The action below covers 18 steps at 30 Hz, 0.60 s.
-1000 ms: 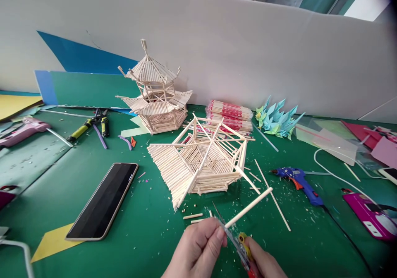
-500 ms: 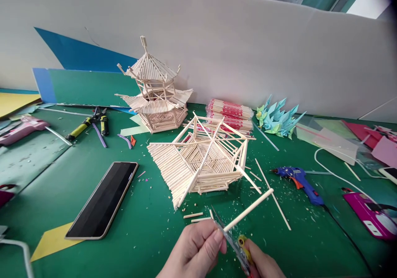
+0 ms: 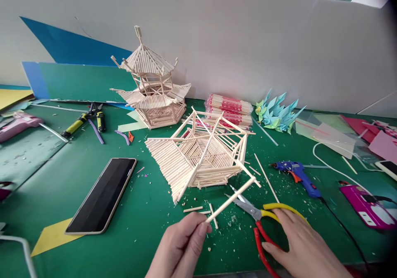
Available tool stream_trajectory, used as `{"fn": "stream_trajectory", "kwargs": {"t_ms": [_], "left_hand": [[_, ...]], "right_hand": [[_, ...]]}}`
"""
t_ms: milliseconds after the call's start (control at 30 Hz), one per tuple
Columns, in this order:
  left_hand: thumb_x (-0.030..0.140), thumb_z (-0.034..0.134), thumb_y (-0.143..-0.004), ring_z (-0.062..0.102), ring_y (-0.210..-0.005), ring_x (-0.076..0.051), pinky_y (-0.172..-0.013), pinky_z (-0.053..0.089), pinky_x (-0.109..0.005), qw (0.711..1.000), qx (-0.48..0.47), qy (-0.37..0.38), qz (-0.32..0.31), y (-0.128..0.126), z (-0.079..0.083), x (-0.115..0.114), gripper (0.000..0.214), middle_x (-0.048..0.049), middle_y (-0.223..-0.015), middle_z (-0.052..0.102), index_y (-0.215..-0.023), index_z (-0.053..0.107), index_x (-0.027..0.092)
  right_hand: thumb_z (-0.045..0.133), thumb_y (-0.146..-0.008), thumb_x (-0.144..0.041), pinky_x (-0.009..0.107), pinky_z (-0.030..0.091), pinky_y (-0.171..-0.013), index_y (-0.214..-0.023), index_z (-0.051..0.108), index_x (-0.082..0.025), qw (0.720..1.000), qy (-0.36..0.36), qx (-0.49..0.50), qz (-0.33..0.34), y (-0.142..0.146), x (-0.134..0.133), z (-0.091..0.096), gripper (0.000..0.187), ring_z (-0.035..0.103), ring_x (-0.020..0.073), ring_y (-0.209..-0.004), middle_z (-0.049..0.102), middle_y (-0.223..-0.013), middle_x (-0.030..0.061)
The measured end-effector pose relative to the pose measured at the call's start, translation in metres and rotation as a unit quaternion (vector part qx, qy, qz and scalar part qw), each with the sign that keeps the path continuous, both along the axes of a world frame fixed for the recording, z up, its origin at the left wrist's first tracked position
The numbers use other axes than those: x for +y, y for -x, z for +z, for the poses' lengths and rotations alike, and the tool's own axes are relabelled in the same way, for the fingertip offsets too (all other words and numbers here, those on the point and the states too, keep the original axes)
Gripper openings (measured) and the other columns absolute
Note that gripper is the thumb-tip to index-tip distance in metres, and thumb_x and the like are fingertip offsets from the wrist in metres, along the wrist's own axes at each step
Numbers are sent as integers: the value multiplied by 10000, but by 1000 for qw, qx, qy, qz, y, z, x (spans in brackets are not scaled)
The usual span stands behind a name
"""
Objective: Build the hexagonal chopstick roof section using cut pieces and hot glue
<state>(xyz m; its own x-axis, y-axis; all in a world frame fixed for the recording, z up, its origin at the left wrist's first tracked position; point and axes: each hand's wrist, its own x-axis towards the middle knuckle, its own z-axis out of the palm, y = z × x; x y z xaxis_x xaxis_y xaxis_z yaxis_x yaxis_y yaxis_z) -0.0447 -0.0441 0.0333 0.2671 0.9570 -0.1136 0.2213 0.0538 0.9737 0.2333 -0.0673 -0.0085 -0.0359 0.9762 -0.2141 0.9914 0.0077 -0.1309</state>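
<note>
In the head view, my left hand (image 3: 186, 243) pinches a pale round wooden stick (image 3: 231, 201) near its lower end. The stick slants up to the right, its far end overlapping the frame's corner in view; contact is unclear. My right hand (image 3: 305, 240) is spread over the scissors (image 3: 256, 214), which lie partly opened with one yellow and one red handle. Its thumb and fingertips are apart at the two handles, not wrapped round them. Beyond the hands stands a six-sided stick frame (image 3: 201, 154), its left front roof panel covered with sticks. Short cut pieces (image 3: 192, 209) lie by my left hand.
Behind stands a stick pagoda (image 3: 151, 92), beside bundled sticks (image 3: 229, 108) and blue folded paper (image 3: 279, 114). A blue glue gun (image 3: 297, 174) and magenta power strip (image 3: 366, 205) lie right. Left are a phone (image 3: 102, 195), pliers (image 3: 82, 123) and pink glue gun (image 3: 18, 127).
The scissors have moved from the stick by my left hand down to the right. My right hand's grip has loosened and spread. My left hand keeps the stick, slightly further left.
</note>
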Motion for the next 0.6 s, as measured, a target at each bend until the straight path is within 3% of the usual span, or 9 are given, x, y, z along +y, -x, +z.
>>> {"fn": "stream_trajectory", "kwargs": {"t_ms": [67, 167, 233, 300, 367, 400, 467, 533, 600], "left_hand": [[336, 418, -888, 383, -523, -112, -509, 326, -208, 998, 49, -31, -37, -5, -5, 2, 267, 22, -595, 468, -702, 547, 195], [266, 392, -899, 416, -496, -103, -496, 326, -196, 988, 108, -66, -88, -12, -8, 3, 278, 25, -561, 478, -658, 508, 192], [241, 390, -897, 476, -523, -113, -519, 342, -198, 980, 145, -87, -109, -15, -10, 1, 260, 5, -584, 539, -671, 509, 193], [226, 388, -893, 523, -564, -129, -544, 357, -203, 969, 177, -104, -135, -16, -13, -2, 242, -23, -628, 598, -690, 516, 193], [220, 382, -886, 520, -556, -131, -534, 351, -206, 960, 185, -117, -173, -15, -21, -5, 243, -32, -628, 611, -679, 505, 192], [223, 381, -883, 496, -534, -126, -518, 339, -208, 957, 181, -113, -196, -14, -27, -7, 254, -25, -602, 597, -655, 490, 193], [260, 393, -872, 390, -450, -101, -439, 271, -217, 955, 145, -108, -234, -10, -41, -10, 293, 8, -523, 527, -590, 447, 199], [334, 457, -859, 278, -410, -85, -391, 195, -240, 959, 91, -35, -266, -5, -53, -11, 364, 47, -455, 402, -523, 415, 199], [399, 524, -829, 303, -407, -73, -380, 221, -224, 954, 16, 53, -294, -1, -58, -12, 389, 55, -452, 395, -504, 453, 196]], "right_hand": [[584, -744, -457, 493, 489, -759, -1037, 609, -92, 999, -45, -15, 22, -4, -2, 11, 468, 623, 359, -905, 650, -1034, 198], [508, -849, -361, 365, 459, -639, -794, 578, -205, 983, -161, 60, 57, 12, -4, 38, 179, 628, 239, -694, 660, -777, 73], [545, -832, -234, 334, 421, -722, -883, 553, -199, 952, -246, 127, 130, 35, 0, 52, 63, 614, 204, -745, 656, -796, 51], [594, -790, -236, 332, 395, -770, -1042, 548, -210, 935, -233, 130, 235, 58, 7, 56, 258, 604, 210, -834, 666, -933, 49], [512, -848, -255, 341, 401, -716, -1042, 566, -204, 934, -199, 106, 277, 77, 12, 50, 207, 606, 216, -807, 671, -908, 45], [425, -888, -243, 325, 394, -615, -897, 593, -208, 932, -192, 101, 291, 84, 14, 44, 171, 597, 198, -681, 656, -754, 22], [287, -932, -206, 291, 327, -462, -642, 521, -210, 925, -173, 93, 326, 91, 12, 30, 373, 531, 161, -495, 561, -556, -8], [234, -951, -197, 277, 251, -366, -551, 434, -207, 912, -158, 89, 368, 93, 6, 14, 447, 481, 130, -399, 506, -491, -21], [249, -963, -243, 268, 198, -305, -560, 439, -200, 899, -136, 111, 401, 92, -1, 2, 447, 459, 100, -351, 503, -477, -37]]}}
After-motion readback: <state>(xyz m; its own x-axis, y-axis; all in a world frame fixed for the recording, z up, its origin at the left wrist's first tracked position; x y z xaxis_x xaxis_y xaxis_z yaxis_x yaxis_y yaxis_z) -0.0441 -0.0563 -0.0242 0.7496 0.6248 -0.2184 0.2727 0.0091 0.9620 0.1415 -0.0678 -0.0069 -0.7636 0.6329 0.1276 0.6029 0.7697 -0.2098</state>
